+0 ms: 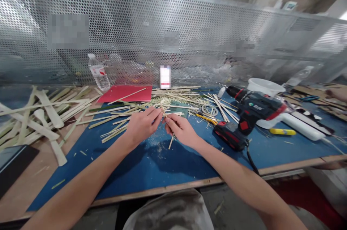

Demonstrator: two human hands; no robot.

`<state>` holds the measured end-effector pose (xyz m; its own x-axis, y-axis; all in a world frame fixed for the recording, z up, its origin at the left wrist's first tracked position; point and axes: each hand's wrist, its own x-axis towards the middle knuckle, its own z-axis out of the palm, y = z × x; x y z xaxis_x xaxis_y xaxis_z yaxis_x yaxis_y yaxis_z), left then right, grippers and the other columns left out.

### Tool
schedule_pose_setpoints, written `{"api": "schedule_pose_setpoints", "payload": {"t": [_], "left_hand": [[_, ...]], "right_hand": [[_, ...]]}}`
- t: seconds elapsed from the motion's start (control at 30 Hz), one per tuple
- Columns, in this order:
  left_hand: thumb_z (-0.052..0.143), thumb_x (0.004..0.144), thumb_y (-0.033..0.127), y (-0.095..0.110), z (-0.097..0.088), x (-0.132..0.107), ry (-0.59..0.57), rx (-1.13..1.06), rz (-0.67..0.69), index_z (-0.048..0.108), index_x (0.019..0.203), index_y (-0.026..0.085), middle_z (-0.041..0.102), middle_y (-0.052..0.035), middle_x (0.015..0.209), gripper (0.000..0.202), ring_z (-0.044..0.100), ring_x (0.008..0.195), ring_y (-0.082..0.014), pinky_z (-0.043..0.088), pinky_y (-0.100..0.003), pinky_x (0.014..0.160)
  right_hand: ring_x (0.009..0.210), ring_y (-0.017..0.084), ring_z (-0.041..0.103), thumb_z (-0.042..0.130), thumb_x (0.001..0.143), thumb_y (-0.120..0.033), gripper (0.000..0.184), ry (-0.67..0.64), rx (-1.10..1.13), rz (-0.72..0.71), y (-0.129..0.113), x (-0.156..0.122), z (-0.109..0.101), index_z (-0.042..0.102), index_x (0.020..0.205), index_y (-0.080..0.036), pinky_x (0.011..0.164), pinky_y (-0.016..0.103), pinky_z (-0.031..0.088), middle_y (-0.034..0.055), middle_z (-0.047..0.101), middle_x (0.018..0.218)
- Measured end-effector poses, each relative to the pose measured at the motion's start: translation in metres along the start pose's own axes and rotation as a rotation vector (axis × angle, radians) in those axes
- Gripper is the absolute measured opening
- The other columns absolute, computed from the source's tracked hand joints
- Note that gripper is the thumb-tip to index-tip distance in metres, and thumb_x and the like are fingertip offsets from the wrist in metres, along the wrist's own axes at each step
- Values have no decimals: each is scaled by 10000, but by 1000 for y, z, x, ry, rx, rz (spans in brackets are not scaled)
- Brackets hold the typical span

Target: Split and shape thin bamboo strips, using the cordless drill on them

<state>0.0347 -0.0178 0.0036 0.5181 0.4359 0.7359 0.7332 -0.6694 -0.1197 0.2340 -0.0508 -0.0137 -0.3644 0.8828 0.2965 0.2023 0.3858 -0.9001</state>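
My left hand (pixel 142 124) and my right hand (pixel 181 130) meet above the blue mat (pixel 151 165), fingertips almost touching. Both pinch a thin bamboo strip (pixel 171 142). The strip runs from the fingertips down through my right fist, and its lower end sticks out below. Fine shavings lie on the mat just under the hands. A heap of thin bamboo splints (pixel 173 100) lies just beyond the hands.
Broad bamboo slats (pixel 40 114) are piled at the left. A cordless drill (pixel 248 118) lies to the right, beside a white bowl (pixel 264 86), a white tube (pixel 303 127) and a yellow cutter (pixel 282 131). A red sheet (pixel 127 93), a water bottle (pixel 99 72) and a perforated metal screen (pixel 162 34) stand behind.
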Motion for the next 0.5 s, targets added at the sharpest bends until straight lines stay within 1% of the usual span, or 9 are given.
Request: {"api": "schedule_pose_setpoints", "payload": {"t": [0.1, 0.2, 0.33, 0.4, 0.5], "left_hand": [[475, 1064, 291, -1, -1, -1, -56, 34, 33, 699, 1109, 190, 747, -58, 922, 250, 699, 798, -167, 416, -277, 578], [471, 1066, 284, 1, -3, -2, -71, 61, 78, 690, 1127, 178, 739, -62, 923, 251, 689, 788, -173, 400, -295, 562], [467, 1066, 268, 7, -5, -1, -92, 76, 152, 698, 1083, 175, 739, -65, 929, 249, 689, 812, -184, 383, -321, 566], [474, 1066, 283, 8, -6, 0, -71, 87, 135, 703, 1059, 183, 733, -54, 895, 249, 680, 770, -182, 373, -328, 573], [496, 1062, 314, 8, -9, 2, -18, 93, 66, 708, 1063, 203, 734, -38, 874, 240, 670, 720, -179, 378, -327, 601]], "right_hand": [[601, 71, 510, 392, 1067, -558, 429, 4, -7, 4, 3, -1, 1, 557, 1006, -167, 641, 206, 434, -8, 591, 725], [601, 72, 508, 386, 1068, -564, 432, 5, -5, -7, 4, -2, 1, 554, 1017, -169, 641, 206, 433, -10, 582, 726], [614, 67, 506, 392, 1071, -549, 459, 35, -53, -30, 1, -2, -2, 523, 865, -159, 658, 205, 427, -6, 566, 701], [611, 69, 507, 400, 1069, -546, 458, 23, -34, -32, -2, -1, -4, 509, 848, -161, 649, 206, 430, -8, 564, 700], [605, 71, 515, 409, 1066, -544, 424, -3, 21, -39, -7, 1, -5, 517, 908, -167, 634, 209, 437, -11, 580, 726]]}}
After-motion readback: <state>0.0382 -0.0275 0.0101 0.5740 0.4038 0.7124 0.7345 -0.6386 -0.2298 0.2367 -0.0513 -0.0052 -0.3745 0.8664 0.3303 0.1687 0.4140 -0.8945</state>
